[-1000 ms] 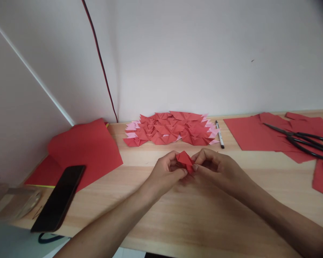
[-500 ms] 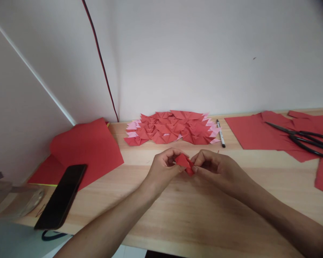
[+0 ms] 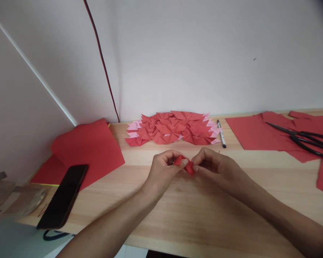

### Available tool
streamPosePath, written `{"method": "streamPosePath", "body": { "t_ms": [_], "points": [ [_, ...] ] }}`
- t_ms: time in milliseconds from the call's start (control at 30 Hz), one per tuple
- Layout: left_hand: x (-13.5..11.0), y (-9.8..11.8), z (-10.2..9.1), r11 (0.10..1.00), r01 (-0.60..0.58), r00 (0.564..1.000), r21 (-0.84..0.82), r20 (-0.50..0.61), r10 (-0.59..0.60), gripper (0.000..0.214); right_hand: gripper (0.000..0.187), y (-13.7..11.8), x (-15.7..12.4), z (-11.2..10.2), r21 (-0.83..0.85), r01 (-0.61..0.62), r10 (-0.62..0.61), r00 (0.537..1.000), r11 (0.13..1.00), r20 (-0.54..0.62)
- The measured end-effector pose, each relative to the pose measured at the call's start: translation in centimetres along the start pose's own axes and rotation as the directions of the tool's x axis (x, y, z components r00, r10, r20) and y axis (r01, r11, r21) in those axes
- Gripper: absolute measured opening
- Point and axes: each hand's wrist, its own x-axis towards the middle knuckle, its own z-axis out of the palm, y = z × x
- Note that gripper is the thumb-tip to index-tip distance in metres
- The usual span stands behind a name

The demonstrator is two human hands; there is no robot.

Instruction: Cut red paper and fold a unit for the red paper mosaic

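A small folded piece of red paper (image 3: 188,167) is held between both hands, above the wooden table (image 3: 193,222). My left hand (image 3: 164,167) pinches its left part, thumb pressed on top. At its right edge, thumb and forefinger of my right hand (image 3: 210,163) are closed on the paper. My fingers cover some of its folds. Just beyond the hands lie rows of folded red and pink paper pieces (image 3: 169,129), overlapping one another. A white marker with black ends (image 3: 221,134) lies to the right of these rows.
Black-handled scissors (image 3: 304,139) rest on red paper sheets (image 3: 247,132) at the right. On the left, a dark phone (image 3: 63,197) lies partly over large red sheets (image 3: 88,150). A clear container (image 3: 24,200) stands at the left edge. The wall (image 3: 177,53) rises behind the table.
My left thumb has moved up onto the red paper, and the paper's upper flap now looks lower and flatter. My right hand keeps its pinch. The view has shifted slightly.
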Motion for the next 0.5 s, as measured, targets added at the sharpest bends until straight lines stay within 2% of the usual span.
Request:
{"method": "streamPosePath", "body": {
  "t_ms": [100,233,367,433,500],
  "points": [
    [0.03,-0.11,-0.11,1.0,-0.012,1.0,-0.024,-0.012,0.011,0.02,0.017,-0.11,0.09,-0.05,0.031,-0.007,0.006,1.0,0.999,0.012],
    [0.06,-0.22,-0.13,0.998,-0.017,1.0,-0.057,-0.024,0.016,0.021,0.024,0.1,0.19,-0.2,-0.073,-0.044,0.044,0.999,0.996,-0.002],
    [0.1,-0.34,-0.07,0.999,-0.02,1.0,-0.046,-0.013,0.019,0.021,0.022,0.31,0.3,-0.38,-0.155,-0.027,0.025,1.0,0.988,-0.013],
    [0.19,-0.33,-0.2,1.0,-0.004,1.0,-0.016,0.007,0.005,0.019,0.022,0.41,0.3,-0.52,-0.234,-0.005,0.003,1.0,0.972,-0.009],
    [0.33,-0.17,-0.49,0.997,0.009,0.999,0.082,0.04,-0.012,0.015,0.022,0.52,0.24,-0.68,-0.324,0.012,-0.012,1.0,0.946,0.004]
  ]
}}
